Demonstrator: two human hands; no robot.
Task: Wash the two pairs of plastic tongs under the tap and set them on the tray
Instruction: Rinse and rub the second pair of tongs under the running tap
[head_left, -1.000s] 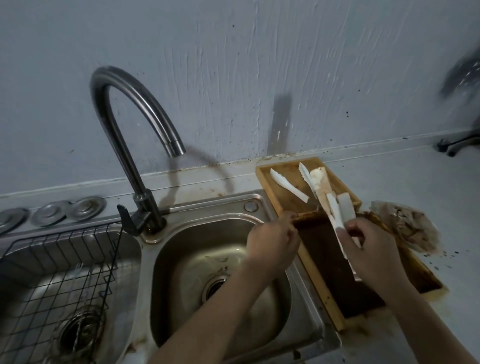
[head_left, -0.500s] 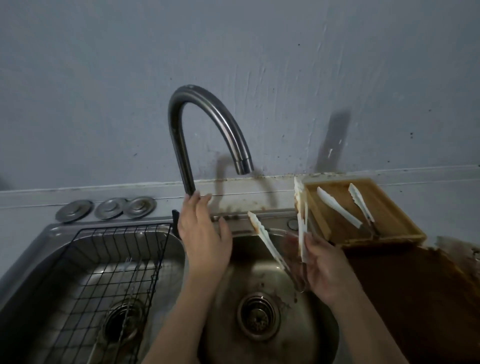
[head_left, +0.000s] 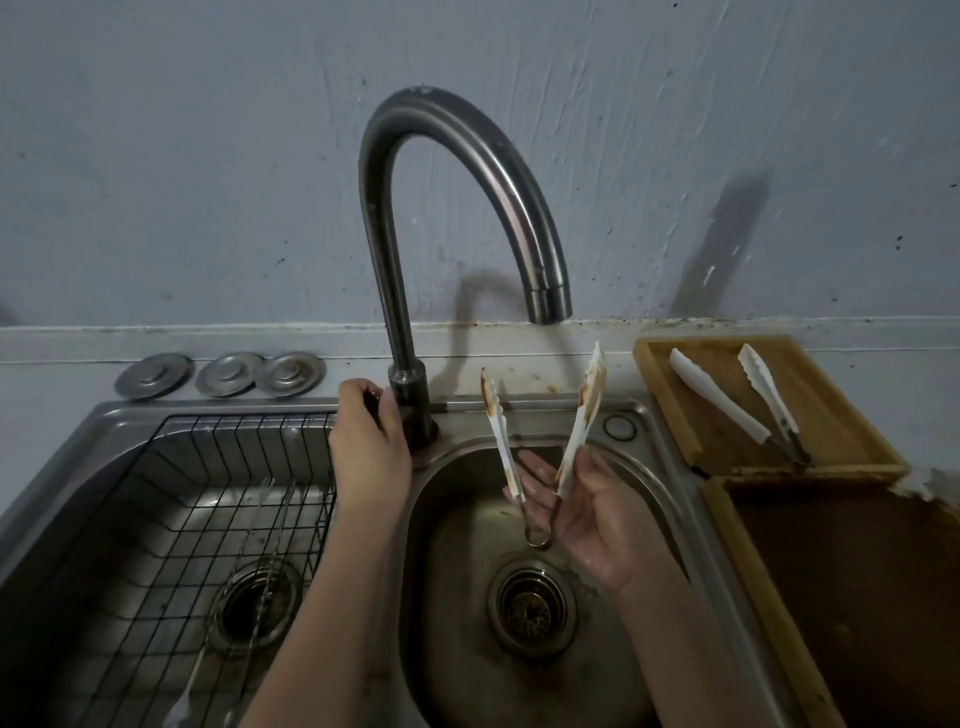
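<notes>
Since the earlier frame we have brought our left hand (head_left: 370, 457) down from the tap's neck to its base, where the fingers now curl round the dark lever just left of the column. Our right hand (head_left: 597, 512) has also drawn the soiled tongs (head_left: 540, 447) further under the spout (head_left: 549, 306).

We hold that pair near its wire hinge, fingers loosely wrapped round the lower arms. Its long axis runs almost upright, with the two white arms splayed in a V and their brown-stained tips pointing up towards the spout. The tips lie just below the outlet, straddling its line. No water shows running yet.

We judge the coming move turns on that alignment: once the lever is worked, the stream should fall between the arms, over the right basin (head_left: 467, 597), so the tongs will need tilting into it.

A second pair of tongs (head_left: 748, 402) lies on the wooden tray (head_left: 670, 410) on the worktop, well to the right, nearer our right hand.
</notes>
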